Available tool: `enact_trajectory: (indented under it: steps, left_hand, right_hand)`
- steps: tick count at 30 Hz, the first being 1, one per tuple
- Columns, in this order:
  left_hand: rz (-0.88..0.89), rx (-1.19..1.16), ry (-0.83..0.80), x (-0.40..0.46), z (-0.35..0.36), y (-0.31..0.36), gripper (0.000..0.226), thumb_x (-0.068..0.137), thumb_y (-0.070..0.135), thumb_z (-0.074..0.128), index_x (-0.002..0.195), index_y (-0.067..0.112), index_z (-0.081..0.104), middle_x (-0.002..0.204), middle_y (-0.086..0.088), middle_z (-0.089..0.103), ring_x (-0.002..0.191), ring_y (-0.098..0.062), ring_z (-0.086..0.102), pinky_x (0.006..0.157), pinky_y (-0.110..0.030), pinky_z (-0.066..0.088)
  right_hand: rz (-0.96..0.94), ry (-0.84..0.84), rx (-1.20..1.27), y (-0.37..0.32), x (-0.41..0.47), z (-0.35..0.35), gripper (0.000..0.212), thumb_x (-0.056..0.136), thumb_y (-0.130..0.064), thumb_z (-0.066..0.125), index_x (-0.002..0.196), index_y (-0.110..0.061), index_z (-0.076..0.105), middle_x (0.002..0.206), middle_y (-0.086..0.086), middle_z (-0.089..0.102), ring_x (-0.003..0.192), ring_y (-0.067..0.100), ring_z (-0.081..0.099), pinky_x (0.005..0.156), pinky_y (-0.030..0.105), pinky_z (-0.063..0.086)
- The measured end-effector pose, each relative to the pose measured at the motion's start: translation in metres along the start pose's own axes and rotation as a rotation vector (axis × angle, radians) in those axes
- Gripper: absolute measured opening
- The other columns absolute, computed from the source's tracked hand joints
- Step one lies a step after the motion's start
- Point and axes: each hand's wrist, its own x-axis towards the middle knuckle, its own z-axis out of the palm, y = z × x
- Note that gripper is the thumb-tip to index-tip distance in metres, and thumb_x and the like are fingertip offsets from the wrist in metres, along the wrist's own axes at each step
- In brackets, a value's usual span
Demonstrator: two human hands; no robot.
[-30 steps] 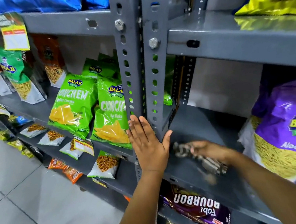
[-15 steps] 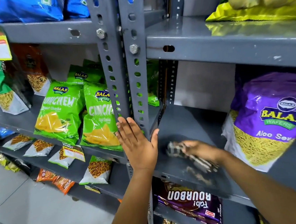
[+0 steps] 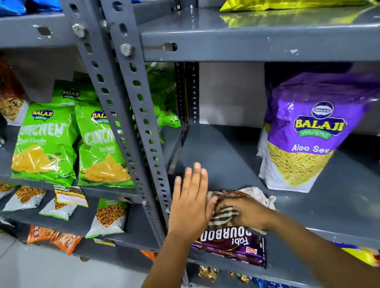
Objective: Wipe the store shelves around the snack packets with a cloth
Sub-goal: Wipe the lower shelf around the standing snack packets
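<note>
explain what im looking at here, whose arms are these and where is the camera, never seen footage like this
No machine here: these are a person's two bare arms, filmed by one wide-angle camera worn on their head, looking forward and down. That is why the arms enter from the bottom edge.

The right hand presses a striped cloth onto a grey metal shelf near its front edge. The left hand is open and flat, at the slotted upright post, holding nothing.

On the same shelf, to the right, stands a purple Balaji Aloo Sev packet. Left of the post sit green Crunchem packets. A Bourbon biscuit pack lies on the shelf below.
</note>
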Motion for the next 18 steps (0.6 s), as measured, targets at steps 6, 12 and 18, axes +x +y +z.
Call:
enact_trajectory:
  steps: [6,12,18]
  left_hand:
    - [-0.22,-0.119,-0.467,0.01,0.045,-0.016,0.065,0.097,0.045,0.019,0.147,0.009,-0.002,0.158,-0.01,-0.003,0.146,-0.022,-0.006,0.118,-0.035,-0.006]
    - [-0.231,-0.093,-0.464,0.008,0.051,-0.017,0.062,0.098,0.044,0.017,0.147,0.009,0.001,0.159,-0.01,-0.001,0.146,-0.022,-0.004,0.118,-0.038,-0.004]
    - [-0.224,-0.085,-0.433,0.009,0.055,-0.015,0.061,0.098,0.041,0.018,0.147,0.009,0.002,0.159,-0.01,0.0,0.146,-0.023,-0.002,0.119,-0.039,-0.003]
  right_hand:
    - [0.112,0.133,0.12,0.034,-0.067,-0.004,0.039,0.07,0.009,0.063,0.095,-0.021,0.068,0.132,-0.017,0.044,0.135,0.01,0.033,0.109,0.02,0.026]
    - [0.367,0.181,0.533,0.062,-0.127,-0.029,0.044,0.073,0.025,0.05,0.08,-0.012,0.074,0.113,0.007,0.062,0.102,0.005,0.059,0.102,0.039,0.037]
    - [0.424,0.515,0.414,0.021,-0.066,-0.059,0.052,0.068,0.024,0.044,0.071,-0.024,0.067,0.099,0.004,0.067,0.095,0.018,0.06,0.084,0.022,0.045]
